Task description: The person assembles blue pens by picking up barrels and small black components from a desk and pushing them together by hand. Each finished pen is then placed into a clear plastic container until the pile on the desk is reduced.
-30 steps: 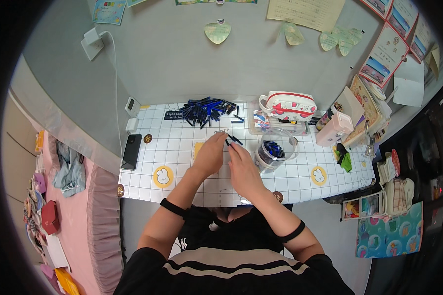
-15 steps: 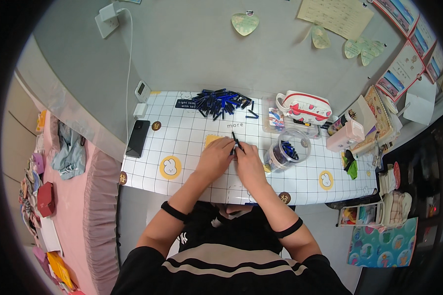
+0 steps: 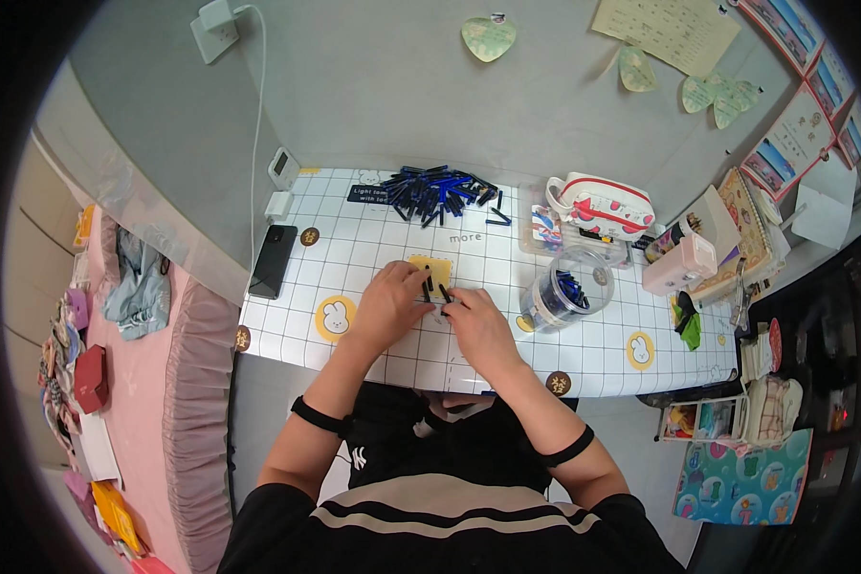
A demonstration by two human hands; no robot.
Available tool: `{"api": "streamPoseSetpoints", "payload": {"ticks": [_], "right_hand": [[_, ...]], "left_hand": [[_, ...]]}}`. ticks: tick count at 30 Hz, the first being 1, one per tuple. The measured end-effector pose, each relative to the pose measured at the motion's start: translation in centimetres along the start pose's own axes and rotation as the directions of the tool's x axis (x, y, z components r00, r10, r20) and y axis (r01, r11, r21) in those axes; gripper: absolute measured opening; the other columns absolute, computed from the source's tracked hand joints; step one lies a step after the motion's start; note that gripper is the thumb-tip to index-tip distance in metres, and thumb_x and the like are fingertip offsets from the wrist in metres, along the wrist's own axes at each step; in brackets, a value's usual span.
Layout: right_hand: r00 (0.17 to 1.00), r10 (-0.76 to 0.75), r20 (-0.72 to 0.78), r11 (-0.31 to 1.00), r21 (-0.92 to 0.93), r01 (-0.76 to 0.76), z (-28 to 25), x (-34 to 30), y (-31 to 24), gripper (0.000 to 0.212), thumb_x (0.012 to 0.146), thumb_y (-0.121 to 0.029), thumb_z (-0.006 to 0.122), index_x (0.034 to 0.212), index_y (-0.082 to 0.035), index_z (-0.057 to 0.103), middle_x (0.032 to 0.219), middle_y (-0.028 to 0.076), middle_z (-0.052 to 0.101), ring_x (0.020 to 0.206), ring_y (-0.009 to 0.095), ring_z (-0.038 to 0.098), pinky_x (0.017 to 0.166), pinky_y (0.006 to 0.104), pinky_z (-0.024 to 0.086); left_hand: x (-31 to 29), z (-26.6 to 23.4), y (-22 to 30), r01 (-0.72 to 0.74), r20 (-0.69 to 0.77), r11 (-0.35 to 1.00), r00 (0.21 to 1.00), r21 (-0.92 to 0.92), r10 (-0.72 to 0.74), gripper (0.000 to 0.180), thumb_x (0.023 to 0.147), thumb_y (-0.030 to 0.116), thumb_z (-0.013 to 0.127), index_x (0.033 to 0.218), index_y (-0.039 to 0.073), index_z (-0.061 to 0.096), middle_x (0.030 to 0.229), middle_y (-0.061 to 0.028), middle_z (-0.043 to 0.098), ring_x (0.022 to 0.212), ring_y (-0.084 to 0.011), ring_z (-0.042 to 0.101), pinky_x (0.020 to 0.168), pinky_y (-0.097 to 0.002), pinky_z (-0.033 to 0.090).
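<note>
My left hand (image 3: 392,304) is over the near middle of the table, its fingers closed round short dark tubes that look like pen ink cartridges (image 3: 429,285). Just to the right, my right hand (image 3: 478,325) pinches another dark ink cartridge (image 3: 445,294) between thumb and fingers. A small gap separates the two hands. Beyond them, by the wall, lies a loose pile of blue and black ink cartridges (image 3: 435,194). A clear round jar (image 3: 538,308) stands to the right of my right hand, with more cartridges (image 3: 571,287) inside.
A white patterned pouch (image 3: 603,203) rests on a clear box at the back right. A pink holder (image 3: 679,266) stands farther right, beside books. On the left lie a black phone (image 3: 273,262) and a white device (image 3: 282,167). The table's near edge runs below my forearms.
My hands have drawn apart and nearer to me; the left moved leftward. The dark pieces that were close together between them are now split between the hands. The camera view has shifted slightly.
</note>
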State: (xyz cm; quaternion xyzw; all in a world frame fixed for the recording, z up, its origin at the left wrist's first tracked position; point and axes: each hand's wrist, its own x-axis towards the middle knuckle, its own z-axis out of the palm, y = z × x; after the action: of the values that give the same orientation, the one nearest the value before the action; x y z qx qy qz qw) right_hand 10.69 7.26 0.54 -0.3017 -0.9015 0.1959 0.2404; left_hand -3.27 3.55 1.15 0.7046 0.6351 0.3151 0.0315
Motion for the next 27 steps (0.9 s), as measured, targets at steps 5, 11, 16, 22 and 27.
{"api": "streamPoseSetpoints", "payload": {"ticks": [5,11,16,22,27], "right_hand": [[0.998,-0.039,-0.041,0.997,-0.066,0.036,-0.7,-1.0,0.2,0.016,0.059,0.002,0.047,0.074,-0.002,0.054,0.092,0.009,0.046,0.084,0.023,0.042,0.069,0.0282,0.038],[0.995,0.095,-0.032,0.995,0.020,-0.095,-1.1,-1.3,0.7,0.018,0.058,0.006,0.046,0.073,0.000,0.053,0.093,0.010,0.046,0.082,0.024,0.044,0.069,0.0302,0.039],[0.994,0.037,-0.100,0.999,0.020,-0.035,-0.8,-0.1,1.6,0.018,0.059,0.007,0.045,0.073,0.001,0.052,0.090,0.011,0.047,0.083,0.024,0.045,0.069,0.0290,0.039],[0.990,-0.042,-0.137,0.989,0.135,0.060,-0.5,1.6,2.0,0.016,0.061,0.006,0.045,0.075,0.001,0.051,0.084,0.012,0.049,0.077,0.026,0.047,0.066,0.0299,0.040],[0.983,0.130,-0.126,0.982,0.156,-0.110,-0.9,1.7,0.7,0.011,0.062,-0.001,0.050,0.074,0.000,0.049,0.075,0.012,0.048,0.068,0.027,0.048,0.061,0.0321,0.039]], "left_hand": [[1.0,-0.5,-0.2,0.067,0.059,0.997,0.996,0.049,-0.070,0.039,0.052,0.011,0.064,0.087,0.002,0.048,0.082,-0.0108,0.047,0.077,-0.0253,0.046,0.067,-0.0302,0.039],[1.8,-0.8,-0.4,0.186,0.191,0.977,0.968,-0.106,-0.164,0.043,0.054,0.011,0.064,0.091,0.000,0.047,0.086,-0.0136,0.044,0.074,-0.0280,0.048,0.066,-0.0296,0.041],[2.6,-0.7,-0.2,0.219,0.285,0.958,0.945,-0.185,-0.161,0.038,0.052,0.006,0.064,0.087,-0.001,0.050,0.086,-0.0137,0.044,0.075,-0.0272,0.048,0.066,-0.0287,0.040],[2.4,-1.1,0.1,0.246,0.404,0.938,0.905,-0.244,-0.132,0.040,0.051,0.004,0.064,0.088,-0.001,0.049,0.086,-0.0138,0.044,0.074,-0.0264,0.048,0.065,-0.0286,0.041],[1.3,-0.9,0.3,0.226,0.316,0.952,0.937,-0.209,-0.153,0.044,0.055,0.012,0.063,0.092,-0.004,0.044,0.085,-0.0165,0.044,0.071,-0.0264,0.049,0.063,-0.0302,0.041]]}}
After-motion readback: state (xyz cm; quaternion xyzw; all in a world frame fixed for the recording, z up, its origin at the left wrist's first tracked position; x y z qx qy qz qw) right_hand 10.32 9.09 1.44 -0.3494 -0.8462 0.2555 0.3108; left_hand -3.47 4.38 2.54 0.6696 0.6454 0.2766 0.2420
